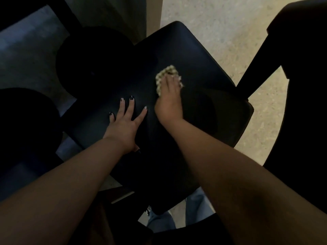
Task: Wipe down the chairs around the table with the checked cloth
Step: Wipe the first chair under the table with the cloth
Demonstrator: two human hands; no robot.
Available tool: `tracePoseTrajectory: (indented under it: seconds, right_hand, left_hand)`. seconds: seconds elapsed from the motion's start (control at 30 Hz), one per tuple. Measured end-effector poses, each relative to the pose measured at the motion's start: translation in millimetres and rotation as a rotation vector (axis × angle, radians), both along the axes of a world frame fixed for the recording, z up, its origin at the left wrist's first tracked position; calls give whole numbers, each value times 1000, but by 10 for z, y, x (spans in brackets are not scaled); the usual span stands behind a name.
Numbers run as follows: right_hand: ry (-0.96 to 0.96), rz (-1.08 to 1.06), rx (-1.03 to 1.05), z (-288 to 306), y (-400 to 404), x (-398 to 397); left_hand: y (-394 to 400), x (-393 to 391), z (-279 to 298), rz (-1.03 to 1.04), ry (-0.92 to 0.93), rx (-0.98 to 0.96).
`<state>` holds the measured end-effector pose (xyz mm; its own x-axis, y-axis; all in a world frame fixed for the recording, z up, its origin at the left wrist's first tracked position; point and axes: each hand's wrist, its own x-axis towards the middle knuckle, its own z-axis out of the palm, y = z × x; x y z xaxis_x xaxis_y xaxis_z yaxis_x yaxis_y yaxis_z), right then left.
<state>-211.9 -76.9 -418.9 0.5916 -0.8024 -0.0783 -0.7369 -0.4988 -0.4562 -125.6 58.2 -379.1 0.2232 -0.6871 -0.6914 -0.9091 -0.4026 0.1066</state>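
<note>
Pressing the checked cloth (167, 75) onto a black chair seat (203, 89), with both hands down on it.

The cloth is bunched under the right hand (169, 101) near the middle of the seat, its checked edge showing past the fingertips; whether the fingers are curled into it or laid flat cannot be told. The left hand (123, 121) is laid flat just beside it, fingers spread and straight on the dark seat. A second dark chair (300, 85) is seen to the right, on a pale speckled floor (221, 29).
</note>
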Motion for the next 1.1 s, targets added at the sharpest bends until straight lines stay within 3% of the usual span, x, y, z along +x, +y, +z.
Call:
tracePoseTrajectory:
  seconds: [0.2, 0.4, 0.53, 0.63, 0.77, 0.97, 1.1]
  right_hand:
    - [68, -34, -60, -27, -79, -522]
    - [95, -731, 19, 19, -176, -1491]
    - [120, -853, 109, 58, -240, -1398]
    - [142, -636, 77, 52, -126, -1099]
    - [-42, 45, 42, 82, 90, -656]
    - [-79, 192, 49, 95, 297, -483]
    - [-18, 836, 55, 46, 993, -813]
  left_hand:
    - [0, 8, 18, 17, 3, -5]
    - [3, -1, 22, 37, 16, -18]
    - [2, -14, 46, 43, 39, -38]
    - [43, 28, 52, 58, 92, -82]
    - [205, 136, 13, 39, 129, -182]
    - [616, 232, -12, -100, 47, -111]
    - [797, 197, 45, -58, 9, -48]
